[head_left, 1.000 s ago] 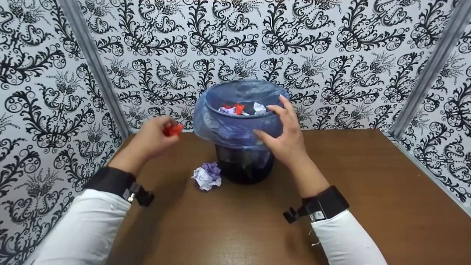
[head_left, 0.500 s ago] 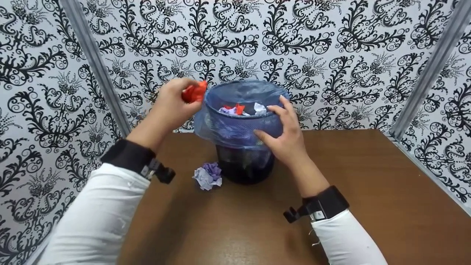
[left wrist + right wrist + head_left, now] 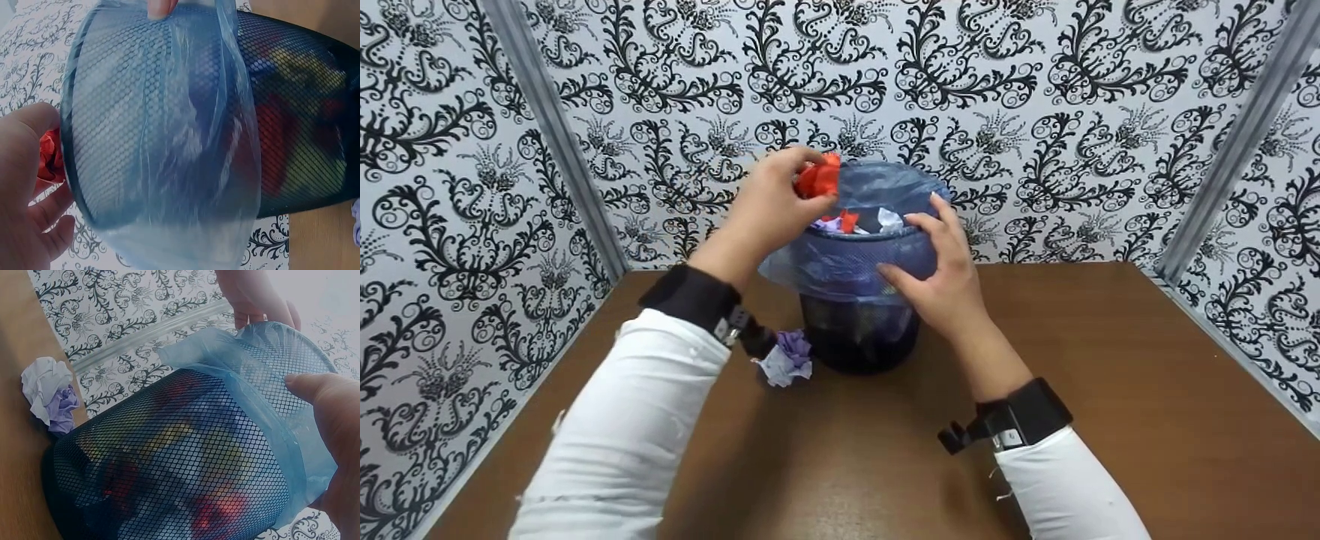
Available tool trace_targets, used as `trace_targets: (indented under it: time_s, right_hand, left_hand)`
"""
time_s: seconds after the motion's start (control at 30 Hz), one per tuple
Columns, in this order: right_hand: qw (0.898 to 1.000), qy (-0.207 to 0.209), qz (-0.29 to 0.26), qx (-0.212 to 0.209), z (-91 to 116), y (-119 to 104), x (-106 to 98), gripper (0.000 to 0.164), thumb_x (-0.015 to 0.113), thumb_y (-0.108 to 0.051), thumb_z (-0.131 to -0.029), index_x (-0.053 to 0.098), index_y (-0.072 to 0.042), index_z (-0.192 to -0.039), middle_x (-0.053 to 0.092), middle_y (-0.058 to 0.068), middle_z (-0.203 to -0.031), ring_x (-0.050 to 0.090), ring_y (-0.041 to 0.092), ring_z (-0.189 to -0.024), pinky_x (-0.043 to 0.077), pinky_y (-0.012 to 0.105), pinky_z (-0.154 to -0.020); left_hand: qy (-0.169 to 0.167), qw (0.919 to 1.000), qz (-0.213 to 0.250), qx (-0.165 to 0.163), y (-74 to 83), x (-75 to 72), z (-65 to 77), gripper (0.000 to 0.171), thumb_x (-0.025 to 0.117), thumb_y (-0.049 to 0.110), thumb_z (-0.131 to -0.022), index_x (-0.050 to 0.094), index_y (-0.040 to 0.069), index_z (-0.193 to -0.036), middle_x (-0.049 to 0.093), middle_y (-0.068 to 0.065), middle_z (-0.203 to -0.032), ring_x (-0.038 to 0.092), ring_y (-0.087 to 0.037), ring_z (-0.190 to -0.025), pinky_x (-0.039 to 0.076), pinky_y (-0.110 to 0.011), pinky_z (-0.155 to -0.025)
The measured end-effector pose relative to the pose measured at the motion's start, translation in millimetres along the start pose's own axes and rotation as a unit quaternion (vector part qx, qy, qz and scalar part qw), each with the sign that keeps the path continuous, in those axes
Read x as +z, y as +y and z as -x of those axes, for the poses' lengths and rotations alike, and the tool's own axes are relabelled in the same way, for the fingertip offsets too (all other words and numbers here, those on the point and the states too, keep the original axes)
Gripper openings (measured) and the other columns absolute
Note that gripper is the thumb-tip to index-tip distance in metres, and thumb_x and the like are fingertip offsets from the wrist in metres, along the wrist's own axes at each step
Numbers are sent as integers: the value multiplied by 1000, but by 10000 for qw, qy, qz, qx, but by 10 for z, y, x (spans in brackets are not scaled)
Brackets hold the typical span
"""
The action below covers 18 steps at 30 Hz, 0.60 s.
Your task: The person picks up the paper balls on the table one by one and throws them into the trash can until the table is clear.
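A black mesh waste bin [image 3: 861, 341] stands upright on the table, a translucent blue liner [image 3: 889, 180] folded over its rim. Crumpled paper, red, lilac and white [image 3: 889, 220], fills it near the top. My left hand [image 3: 772, 191] pinches a crumpled red paper ball [image 3: 821, 178] at the left side of the rim, above the opening. On the right, my right hand [image 3: 951, 281] holds the bin's rim through the liner. Its thumb [image 3: 309, 385] presses the outside in the right wrist view; its other fingers are mostly hidden there.
Beside the bin's base on the left lie a white paper ball [image 3: 44, 385] and a purple one [image 3: 63, 410], touching each other. Black-and-white patterned walls [image 3: 840, 75] enclose the brown wooden table [image 3: 1080, 337] at the back and sides.
My left hand has risen and moved right with the red paper ball, from left of the bin to above its rim. The right hand and the bin have stayed put.
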State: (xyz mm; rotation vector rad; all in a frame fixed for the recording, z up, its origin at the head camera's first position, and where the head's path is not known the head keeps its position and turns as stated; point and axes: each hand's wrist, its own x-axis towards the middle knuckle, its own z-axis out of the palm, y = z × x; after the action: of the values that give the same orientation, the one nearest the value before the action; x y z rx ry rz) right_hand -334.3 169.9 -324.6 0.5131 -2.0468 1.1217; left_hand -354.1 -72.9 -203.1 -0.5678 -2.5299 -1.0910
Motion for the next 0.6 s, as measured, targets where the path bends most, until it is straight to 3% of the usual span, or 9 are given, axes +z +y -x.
trace_targets:
  time_s: [0.43,0.6]
  right_hand:
    - [10000,-52,23,-7,1,-5,-7,67,88,-43,-80,59,-21,-136,33,3,-167,27,31,-156,28,60,-124]
    - [10000,-11,-51,-77,0,-6,-8,65,89,-41,-79,59,-23,-135,35,7,-166,28,31,-156,28,59,-124]
  left_hand:
    - [-39,9987,-480,-184,60,99,-54,50,82,34,-87,61,32,-132,70,4,-108,66,-13,-97,56,-32,-86]
    - [4,9962,-857,-171,47,95,-50,61,81,50,-85,57,38,-141,71,2,-128,65,-17,-113,54,-39,-97]
